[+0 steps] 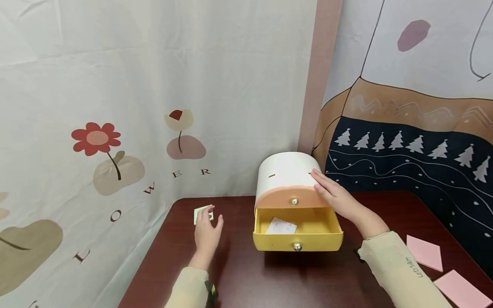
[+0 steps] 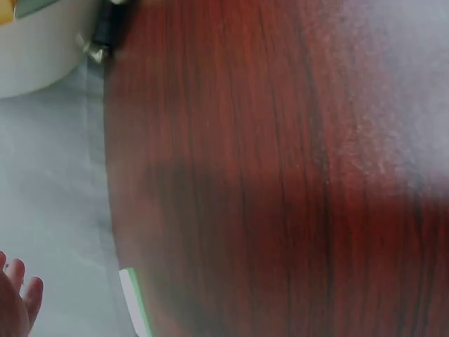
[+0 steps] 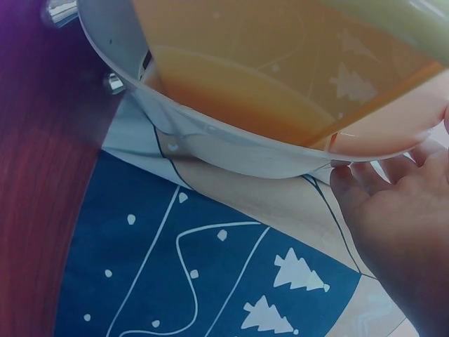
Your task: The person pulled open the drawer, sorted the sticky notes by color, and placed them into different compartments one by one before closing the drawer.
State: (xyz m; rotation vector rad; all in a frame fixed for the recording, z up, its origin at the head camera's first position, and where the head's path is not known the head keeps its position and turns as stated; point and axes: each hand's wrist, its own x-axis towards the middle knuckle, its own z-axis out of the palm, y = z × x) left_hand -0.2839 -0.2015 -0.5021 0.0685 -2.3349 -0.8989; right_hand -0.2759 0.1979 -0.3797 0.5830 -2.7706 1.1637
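Observation:
A small drawer box [image 1: 289,169] stands on the table, with a white rounded top and a peach upper drawer [image 1: 277,199] pushed in. Its yellow lower drawer [image 1: 319,242] is pulled out, and a white slip of paper [image 1: 281,226] lies inside. My right hand [image 1: 339,200] rests on the right side of the rounded top, fingers extended; the right wrist view has the fingertips [image 3: 344,175] against the box. Over at the left, my left hand [image 1: 206,233] hovers by a pale green sticky note pad [image 1: 198,212], fingers apart and loosely bent. The left wrist view shows a gap between that hand and the pad.
Two pink sticky note pads [image 1: 425,252] lie on the right of the dark red-brown table [image 1: 239,278]. Printed curtains [image 1: 239,85] hang along the table's back and sides. A white curved container [image 2: 42,63] partly shows in the left wrist view.

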